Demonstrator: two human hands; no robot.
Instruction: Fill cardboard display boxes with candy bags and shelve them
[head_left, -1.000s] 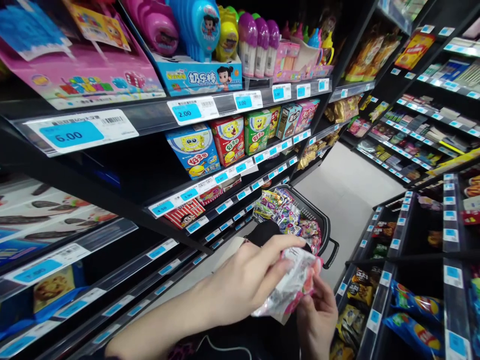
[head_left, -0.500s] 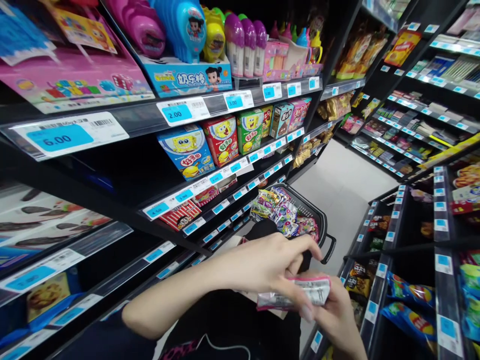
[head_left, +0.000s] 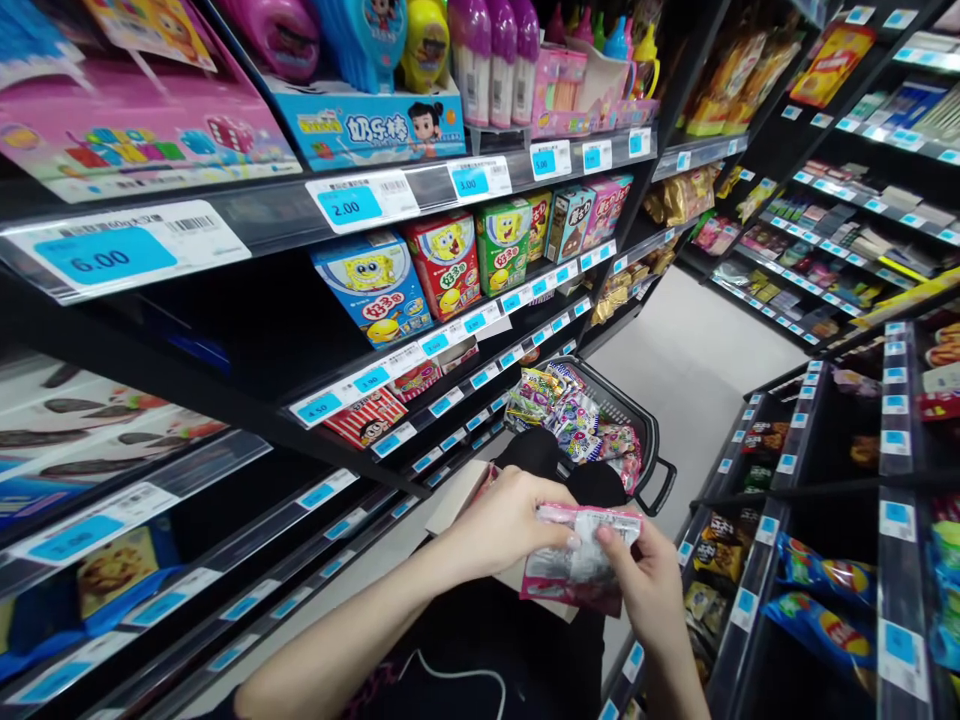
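Observation:
Between my two hands is a pink-edged candy packet (head_left: 574, 570), its silvery printed back facing me. My left hand (head_left: 510, 525) pinches its left side, thumb across the front. My right hand (head_left: 649, 570) grips the right side, thumb pressed on the printed face. Under the packet and my forearm lies an open cardboard box (head_left: 454, 497), mostly hidden on my lap. Beyond my knees, a dark plastic basket (head_left: 619, 400) stands on the floor, holding a heap of shiny, colourful candy packets (head_left: 574, 420).
Shelves with a price-tag rail (head_left: 420, 190) run along the left, carrying boxed snacks (head_left: 375, 285) and plastic toy candies. A lower snack rack (head_left: 795, 480) with bagged goods lines the right. Pale floor (head_left: 697, 330) stretches between them, past the basket handle (head_left: 660, 488).
My left hand has drawn back from over the packet to its left edge. The packet has turned from a thin, flat angle to face me, now gripped on both sides.

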